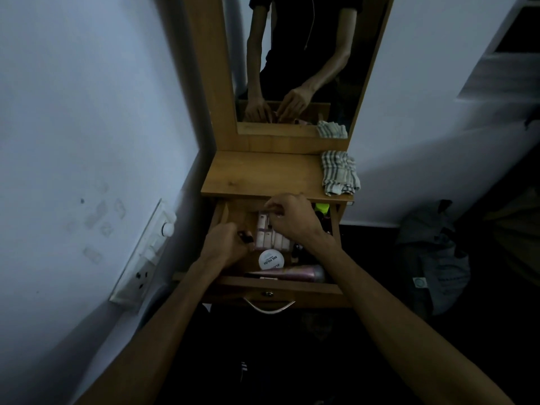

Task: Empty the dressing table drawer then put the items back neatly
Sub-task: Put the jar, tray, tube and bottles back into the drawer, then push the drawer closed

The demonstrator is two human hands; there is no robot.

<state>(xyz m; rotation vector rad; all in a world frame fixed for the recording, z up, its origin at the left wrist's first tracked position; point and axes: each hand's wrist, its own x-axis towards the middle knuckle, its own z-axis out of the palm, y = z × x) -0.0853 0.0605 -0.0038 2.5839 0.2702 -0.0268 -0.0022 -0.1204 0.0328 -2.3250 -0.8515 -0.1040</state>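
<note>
Head view, dim light. I look down on a wooden dressing table whose drawer (280, 283) is pulled out toward me, its metal handle (268, 307) at the front edge. My left hand (226, 248) sits low at the drawer's left side, fingers curled around a small dark object (245, 236) — I cannot tell what it is. My right hand (292, 213) hovers over the back of the drawer, thumb and forefinger pinched together above a row of small pale bottles (270, 235); whether something thin is caught between the fingertips I cannot tell.

Drawer contents: the pale bottles stand in the middle; just in front of them lies a round white tub (271, 259) with a printed lid; along the front wall lies a pink tube (295, 273) on its side. A neon-yellow item (321, 208) shows at the back right corner, partly under the tabletop edge, with darker small items beside it that are too dim to name.

The tabletop (263, 175) carries a crumpled checked cloth (340, 172) at its right end. Above it the mirror (295, 62) reflects both hands and the cloth. A switch-and-socket plate (143, 255) is on the left wall — a dark bag (432, 255) lies on the floor to the right.
</note>
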